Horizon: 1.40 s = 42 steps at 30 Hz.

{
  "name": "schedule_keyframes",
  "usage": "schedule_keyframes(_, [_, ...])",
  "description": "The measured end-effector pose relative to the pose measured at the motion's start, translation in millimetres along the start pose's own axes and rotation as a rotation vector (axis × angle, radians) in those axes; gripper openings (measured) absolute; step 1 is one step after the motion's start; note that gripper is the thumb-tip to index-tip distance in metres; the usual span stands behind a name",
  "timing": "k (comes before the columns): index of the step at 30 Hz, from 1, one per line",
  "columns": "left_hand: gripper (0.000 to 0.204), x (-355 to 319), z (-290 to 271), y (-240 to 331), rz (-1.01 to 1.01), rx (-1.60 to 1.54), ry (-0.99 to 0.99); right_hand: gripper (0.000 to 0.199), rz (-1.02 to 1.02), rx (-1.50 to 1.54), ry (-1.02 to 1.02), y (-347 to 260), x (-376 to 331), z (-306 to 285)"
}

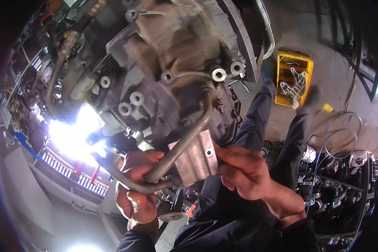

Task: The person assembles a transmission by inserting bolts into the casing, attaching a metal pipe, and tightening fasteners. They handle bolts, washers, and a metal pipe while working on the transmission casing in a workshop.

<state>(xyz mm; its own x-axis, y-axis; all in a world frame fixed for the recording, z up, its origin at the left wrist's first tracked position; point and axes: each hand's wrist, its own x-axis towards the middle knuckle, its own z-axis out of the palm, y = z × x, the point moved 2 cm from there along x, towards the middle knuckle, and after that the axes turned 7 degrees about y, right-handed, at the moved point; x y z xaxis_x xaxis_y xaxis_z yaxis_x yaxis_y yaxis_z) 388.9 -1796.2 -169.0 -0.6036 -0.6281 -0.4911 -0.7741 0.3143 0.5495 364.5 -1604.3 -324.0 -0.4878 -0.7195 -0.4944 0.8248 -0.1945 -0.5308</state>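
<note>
A large, dirty metal engine or gearbox casting [172, 46] fills the upper middle, with several bolt bosses on it. A bent metal pipe [192, 133] runs down from its lower side toward me. My left hand [136, 197] is closed around the lower end of the piping, where a second curved pipe [134, 183] meets it. Behind the pipe sits a ribbed, rectangular metal plate [199, 161] with a small hole near its right side. My right hand [250, 172] pinches the plate's right edge between thumb and fingers; some fingertips are hidden behind it.
On the floor at the right, a yellow crate [295, 59] holds a light metal bracket [296, 84]. A looped hose or cable [342, 134] lies below it. Racks of metal parts [336, 197] stand lower right. Strong light glares at the left.
</note>
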Motion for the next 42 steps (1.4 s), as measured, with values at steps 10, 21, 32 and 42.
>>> schedule_keyframes(10, [0.059, -7, 0, -5, 0.001, -0.195, 0.148, 0.054, -0.128, -0.029, 0.022, 4, 4, 1])
schedule_keyframes(21, [0.063, 4, -2, -13, 0.174, -0.054, 0.011, 0.053, -0.104, -0.043, -0.010, -1, 6, -3])
schedule_keyframes(32, [0.072, 7, 9, 3, 0.185, 0.142, 0.004, 0.050, -0.113, -0.110, 0.026, -4, 8, -2])
schedule_keyframes(42, [0.050, 5, 11, 9, 0.039, 0.304, 0.106, 0.073, -0.130, -0.277, 0.010, -1, 3, 3])
